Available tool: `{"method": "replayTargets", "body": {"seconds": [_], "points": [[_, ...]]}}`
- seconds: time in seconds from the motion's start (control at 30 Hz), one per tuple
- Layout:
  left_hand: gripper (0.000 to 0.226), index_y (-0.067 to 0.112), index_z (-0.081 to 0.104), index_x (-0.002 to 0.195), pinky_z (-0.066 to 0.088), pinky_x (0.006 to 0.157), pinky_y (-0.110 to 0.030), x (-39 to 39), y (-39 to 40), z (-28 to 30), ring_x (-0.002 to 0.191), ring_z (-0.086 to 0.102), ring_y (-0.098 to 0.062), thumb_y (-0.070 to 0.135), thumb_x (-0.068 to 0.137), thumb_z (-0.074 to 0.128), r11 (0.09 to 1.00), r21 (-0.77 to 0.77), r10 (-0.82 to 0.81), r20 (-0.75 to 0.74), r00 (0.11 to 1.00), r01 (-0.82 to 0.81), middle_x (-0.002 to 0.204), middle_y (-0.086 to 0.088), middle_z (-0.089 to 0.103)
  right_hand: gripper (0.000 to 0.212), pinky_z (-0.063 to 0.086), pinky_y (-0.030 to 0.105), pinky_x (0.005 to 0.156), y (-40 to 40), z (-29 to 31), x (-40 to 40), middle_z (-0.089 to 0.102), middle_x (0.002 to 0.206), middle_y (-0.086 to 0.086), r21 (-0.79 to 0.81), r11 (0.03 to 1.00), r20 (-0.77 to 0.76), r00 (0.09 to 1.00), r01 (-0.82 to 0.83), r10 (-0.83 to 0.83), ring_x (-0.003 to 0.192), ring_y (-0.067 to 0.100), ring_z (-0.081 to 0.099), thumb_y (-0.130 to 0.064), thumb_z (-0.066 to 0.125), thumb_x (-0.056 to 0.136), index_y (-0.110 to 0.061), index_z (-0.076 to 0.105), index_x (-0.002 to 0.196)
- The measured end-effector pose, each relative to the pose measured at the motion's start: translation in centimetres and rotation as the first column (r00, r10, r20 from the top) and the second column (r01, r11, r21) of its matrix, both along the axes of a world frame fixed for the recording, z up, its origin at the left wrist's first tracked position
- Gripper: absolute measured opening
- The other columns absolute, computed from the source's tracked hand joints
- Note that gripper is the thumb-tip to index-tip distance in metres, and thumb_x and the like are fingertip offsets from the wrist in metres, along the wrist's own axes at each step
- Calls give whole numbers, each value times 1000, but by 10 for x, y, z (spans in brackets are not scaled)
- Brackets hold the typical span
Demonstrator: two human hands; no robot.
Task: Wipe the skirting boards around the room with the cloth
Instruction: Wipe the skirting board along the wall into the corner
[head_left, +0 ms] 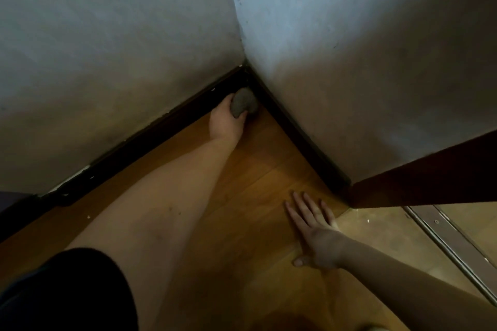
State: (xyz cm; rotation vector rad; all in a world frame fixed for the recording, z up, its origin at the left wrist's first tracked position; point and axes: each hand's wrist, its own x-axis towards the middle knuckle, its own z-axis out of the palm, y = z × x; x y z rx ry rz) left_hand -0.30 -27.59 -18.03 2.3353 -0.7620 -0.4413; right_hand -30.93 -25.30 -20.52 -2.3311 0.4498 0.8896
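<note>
A dark skirting board (150,133) runs along the foot of the left wall to the room corner, and a second stretch (301,140) runs down the right wall. My left hand (227,121) reaches into the corner and grips a bunched grey cloth (243,105), which sits against the left board just short of the corner. My right hand (312,231) lies flat on the wooden floor (252,169), fingers spread and straight, holding nothing.
A dark reddish door (419,177) stands open at the right, its edge meeting the end of the right skirting. A metal threshold strip (451,244) crosses the floor at lower right. Pale walls rise on both sides. White flecks lie along the left board.
</note>
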Motion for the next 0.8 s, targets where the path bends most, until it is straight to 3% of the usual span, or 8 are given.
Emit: {"method": "replayTargets", "body": {"seconds": [0.33,0.53,0.67,0.8], "points": [[50,12,52,140,44,98,-35,11,-21,-3,123,50,-35,19,91,63,997,47,64,53,997,-66,128,-19,61,126,-27,48,109,-2,-3,0,-55,143,-4,6,1000,-6,1000,-27,27,131,20,-50,-62,66,80,-36,-43,138],[60,17,49,145,41,102,-27,-19,-37,-10,128,53,-27,25,90,70,990,-43,121,-188,975,-131,138,-9,59,126,-27,49,108,-3,-6,1,-52,145,-3,-6,1000,-3,1000,-29,29,133,22,-48,-62,66,80,-34,-39,142],[60,17,52,144,37,98,-22,-34,-18,-12,126,54,-25,24,88,73,999,-31,23,-131,991,-27,137,-7,61,125,-28,48,106,-3,-5,5,-52,144,-4,-11,999,-30,999,-37,37,132,22,-48,-61,67,80,-35,-38,143],[57,17,56,139,42,99,-26,-61,5,-15,122,58,-25,23,86,74,991,29,-128,-92,987,131,133,-8,64,124,-27,49,107,-1,-4,4,-50,146,-4,-35,999,-30,999,-26,25,134,22,-46,-61,67,80,-36,-36,144]]}}
